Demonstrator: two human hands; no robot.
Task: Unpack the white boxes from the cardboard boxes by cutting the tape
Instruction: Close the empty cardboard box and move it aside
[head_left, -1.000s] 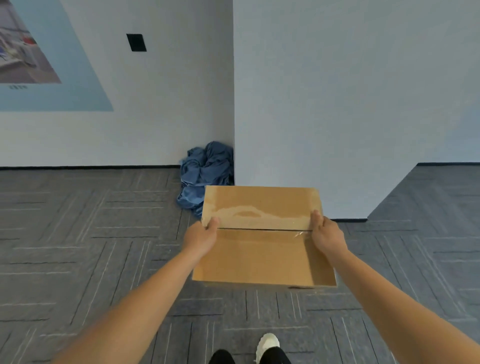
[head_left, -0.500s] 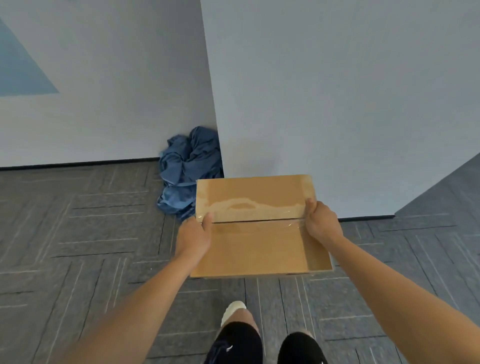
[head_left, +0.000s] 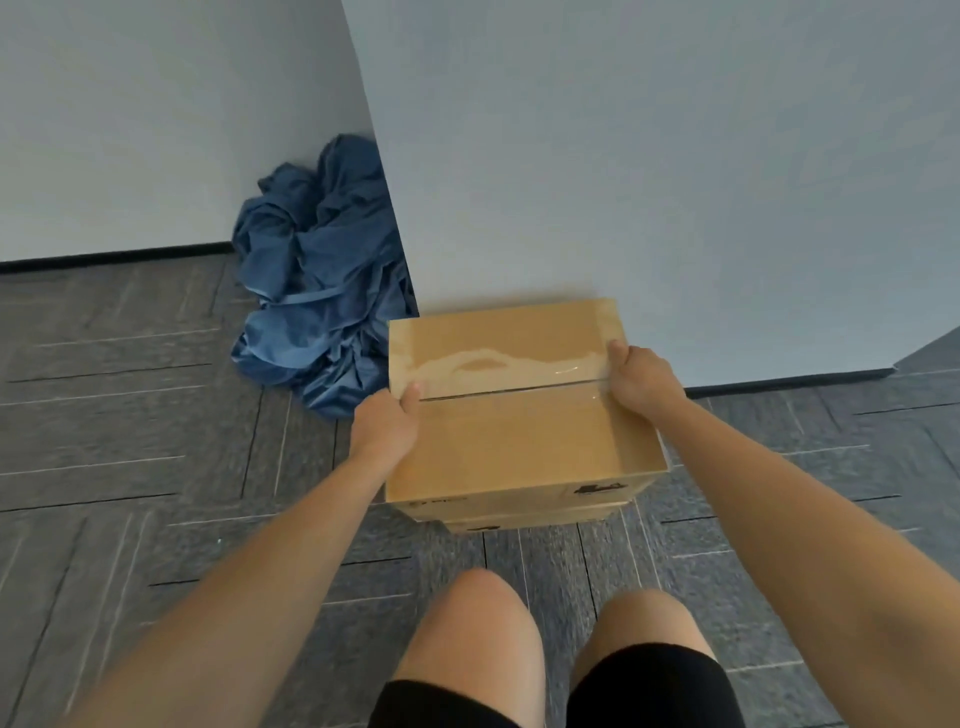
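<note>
A brown cardboard box (head_left: 519, 436) with clear tape (head_left: 498, 364) over its top seam is held low in front of me, close to the grey wall. My left hand (head_left: 387, 426) grips the box's left edge, thumb on top at the seam. My right hand (head_left: 641, 382) grips the right edge, thumb also on top. Below it a second cardboard edge (head_left: 524, 519) shows, possibly another box underneath. No white box and no cutting tool are in view.
A crumpled blue cloth (head_left: 317, 275) lies on the floor in the wall corner, just left of the box. A grey wall (head_left: 649, 156) stands right behind the box. Grey patterned carpet tiles (head_left: 130, 441) cover the floor. My bent knees (head_left: 483, 623) are below the box.
I have crouched and moved forward. The box has come down towards the floor next to the wall, and my knees have come into view. Both hands keep their grip.
</note>
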